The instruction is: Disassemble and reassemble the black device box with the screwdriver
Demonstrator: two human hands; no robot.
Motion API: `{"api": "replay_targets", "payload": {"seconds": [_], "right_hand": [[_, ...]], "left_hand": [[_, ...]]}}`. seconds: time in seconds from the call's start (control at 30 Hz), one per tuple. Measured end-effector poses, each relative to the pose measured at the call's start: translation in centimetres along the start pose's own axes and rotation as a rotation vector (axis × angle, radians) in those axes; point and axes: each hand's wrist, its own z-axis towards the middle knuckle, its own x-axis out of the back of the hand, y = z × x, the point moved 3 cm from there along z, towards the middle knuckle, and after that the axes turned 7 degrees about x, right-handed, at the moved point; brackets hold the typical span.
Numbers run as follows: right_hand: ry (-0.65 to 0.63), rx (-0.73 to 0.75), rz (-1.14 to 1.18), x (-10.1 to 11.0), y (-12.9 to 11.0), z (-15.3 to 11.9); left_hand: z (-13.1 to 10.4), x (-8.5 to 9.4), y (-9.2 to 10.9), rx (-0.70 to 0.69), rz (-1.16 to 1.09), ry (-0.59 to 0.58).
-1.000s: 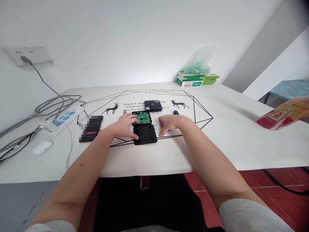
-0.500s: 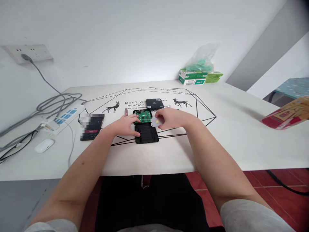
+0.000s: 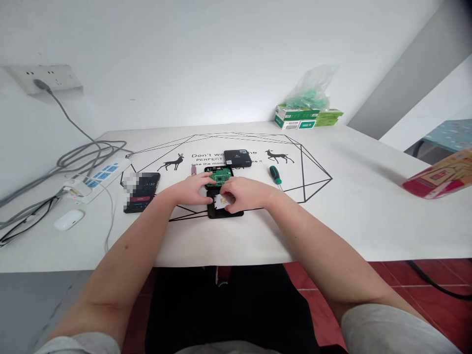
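The white card [image 3: 218, 202] is above the black cover [image 3: 238, 214], at the near side of the green circuit board [image 3: 217, 175]; whether the card already touches the cover, I cannot tell. The right hand [image 3: 246, 192] holds this card by its right part, with the fingers narrow and the thumb on the near side. The left hand [image 3: 192, 191] has its fingers spread wide: the thumb is close to the card's left edge and the other fingers are at the board, but how firmly they press is not visible.

In my judgement, the card is very light, thin and a little flexible, and its smooth face may slip, so it is better to take it by the edges and leave the gold patch in its middle free. The cover seems to be stiff, light plastic, good to steady at its rim. The circuit board is probably the most fragile; its casing border is the safer place for holding. The screwdriver [image 3: 274, 174] lies apart on the table [image 3: 332, 211], to the right
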Motion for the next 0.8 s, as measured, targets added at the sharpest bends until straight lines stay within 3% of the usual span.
{"api": "replay_targets", "payload": {"seconds": [0.2, 0.4, 0.8], "right_hand": [[-0.005, 0.024, 0.0, -0.4, 0.1, 0.1], [-0.015, 0.016, -0.012, -0.4, 0.0, 0.2], [-0.038, -0.005, -0.032, -0.6, 0.0, 0.2]], "left_hand": [[0.4, -0.3, -0.6, -0.012, 0.089, 0.067], [1.6, -0.6, -2.3, 0.05, 0.178, 0.214], [2.0, -1.2, -3.2, 0.093, 0.233, 0.242]]}}
